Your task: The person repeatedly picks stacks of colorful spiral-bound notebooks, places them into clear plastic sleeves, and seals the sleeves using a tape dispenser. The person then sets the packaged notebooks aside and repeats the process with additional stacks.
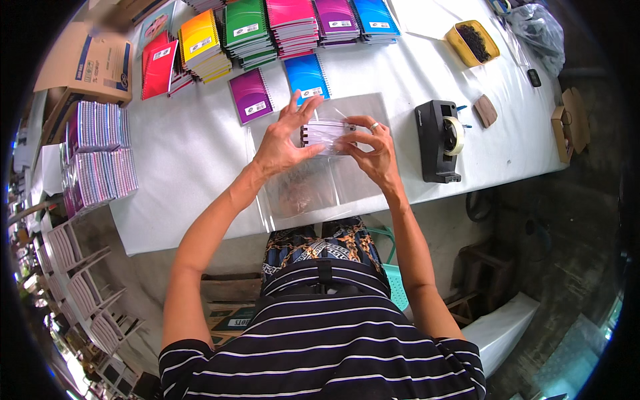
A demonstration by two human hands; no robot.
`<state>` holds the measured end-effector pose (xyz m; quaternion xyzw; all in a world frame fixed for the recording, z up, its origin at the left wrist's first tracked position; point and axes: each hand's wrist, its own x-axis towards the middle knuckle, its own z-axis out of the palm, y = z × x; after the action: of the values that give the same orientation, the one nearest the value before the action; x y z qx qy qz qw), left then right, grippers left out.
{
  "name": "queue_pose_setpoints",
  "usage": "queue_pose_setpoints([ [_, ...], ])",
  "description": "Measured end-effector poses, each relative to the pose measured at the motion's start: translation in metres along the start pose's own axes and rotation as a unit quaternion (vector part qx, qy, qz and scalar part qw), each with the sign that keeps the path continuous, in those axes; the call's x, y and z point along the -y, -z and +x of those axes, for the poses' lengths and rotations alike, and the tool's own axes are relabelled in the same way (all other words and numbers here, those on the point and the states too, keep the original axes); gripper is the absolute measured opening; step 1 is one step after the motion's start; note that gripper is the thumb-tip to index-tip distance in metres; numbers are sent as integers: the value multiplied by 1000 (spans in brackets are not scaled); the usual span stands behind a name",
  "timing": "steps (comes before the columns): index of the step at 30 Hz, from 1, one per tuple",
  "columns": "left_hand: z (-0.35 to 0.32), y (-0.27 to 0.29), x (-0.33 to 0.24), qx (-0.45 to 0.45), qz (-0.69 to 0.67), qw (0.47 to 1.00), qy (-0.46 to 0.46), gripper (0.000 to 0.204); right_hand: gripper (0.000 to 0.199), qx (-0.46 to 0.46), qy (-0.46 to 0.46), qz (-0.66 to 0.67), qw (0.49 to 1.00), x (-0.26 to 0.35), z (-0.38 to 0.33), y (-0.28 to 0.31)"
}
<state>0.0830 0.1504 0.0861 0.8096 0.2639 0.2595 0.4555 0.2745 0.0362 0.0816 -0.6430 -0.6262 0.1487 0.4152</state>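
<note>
Between my hands, over the near part of the table, is a small bundle of spiral notebooks, seen edge-on with pale pages and dark coil bits at its ends. Clear plastic shines over it. My left hand grips its left end, thumb on the near side and fingers raised at the far side. At the right end my right hand, with a ring, pinches bundle and plastic with bent fingers. Clear plastic sheets lie beneath. Just beyond are a purple notebook and a blue notebook.
Stacks of coloured notebooks, including a green stack, line the far side. Wrapped notebook bundles and a cardboard box stand left. Rightward are a tape dispenser, a brown block and a yellow tub of dark bits.
</note>
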Motion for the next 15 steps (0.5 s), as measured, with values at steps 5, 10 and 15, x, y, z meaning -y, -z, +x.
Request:
queue_pose_setpoints([
  [5,20,9,10,162,-199,955,149,80,24,30,-63,74,995,-4,10,-1],
  [10,37,18,22,268,-259,897,237,69,31,51,-214,226,949,-4,23,2],
  [15,46,21,30,312,-259,893,197,57,21,120,-279,296,906,-14,26,3],
])
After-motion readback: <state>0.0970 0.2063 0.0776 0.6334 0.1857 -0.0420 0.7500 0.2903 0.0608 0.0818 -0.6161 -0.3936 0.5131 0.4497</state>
